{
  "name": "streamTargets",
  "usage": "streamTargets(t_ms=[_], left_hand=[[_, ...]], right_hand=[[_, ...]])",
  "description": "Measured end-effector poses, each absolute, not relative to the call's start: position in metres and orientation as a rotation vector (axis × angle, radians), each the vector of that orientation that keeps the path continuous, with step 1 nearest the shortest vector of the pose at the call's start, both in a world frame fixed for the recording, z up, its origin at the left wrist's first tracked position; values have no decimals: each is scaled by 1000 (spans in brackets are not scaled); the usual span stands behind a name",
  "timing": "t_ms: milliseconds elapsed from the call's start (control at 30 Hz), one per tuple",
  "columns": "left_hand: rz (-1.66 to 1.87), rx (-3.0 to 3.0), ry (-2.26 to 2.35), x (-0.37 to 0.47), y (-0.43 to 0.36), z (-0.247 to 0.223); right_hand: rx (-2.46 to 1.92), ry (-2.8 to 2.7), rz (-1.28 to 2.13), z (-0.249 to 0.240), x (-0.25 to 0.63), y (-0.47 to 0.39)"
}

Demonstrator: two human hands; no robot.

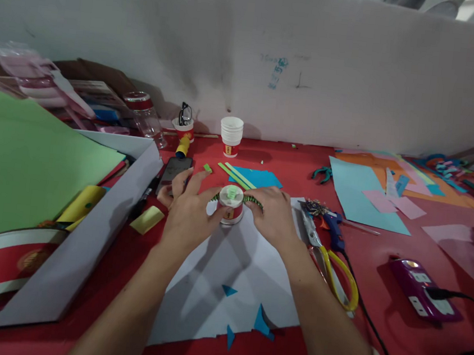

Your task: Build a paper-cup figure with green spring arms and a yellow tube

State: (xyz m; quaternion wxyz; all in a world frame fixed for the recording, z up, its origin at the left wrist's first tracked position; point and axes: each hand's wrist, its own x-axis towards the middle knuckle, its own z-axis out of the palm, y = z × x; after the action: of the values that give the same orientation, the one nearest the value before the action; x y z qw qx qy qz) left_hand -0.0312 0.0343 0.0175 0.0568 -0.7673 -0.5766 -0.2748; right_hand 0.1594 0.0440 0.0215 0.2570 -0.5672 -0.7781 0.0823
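An upside-down red and white paper cup [230, 213] stands on a white sheet [231, 267], with a light green piece [232, 193] on its top. Dark green striped strips [253, 202] stick out from both sides of the cup. From the left, my left hand [191, 209] has its thumb against the cup and its fingers curled near the strip on that side. My right hand [273, 215] pinches the strip on the other side beside the cup. Small blue scraps [263, 322] lie nearer on the sheet.
Yellow-handled scissors [339, 273] and a blue glue gun [333, 230] lie at right, with a purple power box [424, 290] beyond. Stacked cups [231, 134] stand behind. A phone [174, 174] and a white box [98, 242] of craft materials are at left.
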Motion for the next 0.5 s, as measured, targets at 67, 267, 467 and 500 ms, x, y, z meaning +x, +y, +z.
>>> streamTargets(t_ms=[67, 267, 467, 500], left_hand=[[-839, -2324, -1760, -30, 33, 18], [-851, -2321, -1743, -31, 34, 18], [-880, -2285, -1699, -29, 34, 14], [-892, -2283, -1693, -29, 33, 14]], right_hand=[[-1546, -2111, 210, 21, 159, 45], [-1527, -2120, 170, 21, 157, 45], [-1520, -2100, 247, 24, 162, 45], [-1509, -2090, 270, 24, 164, 45]])
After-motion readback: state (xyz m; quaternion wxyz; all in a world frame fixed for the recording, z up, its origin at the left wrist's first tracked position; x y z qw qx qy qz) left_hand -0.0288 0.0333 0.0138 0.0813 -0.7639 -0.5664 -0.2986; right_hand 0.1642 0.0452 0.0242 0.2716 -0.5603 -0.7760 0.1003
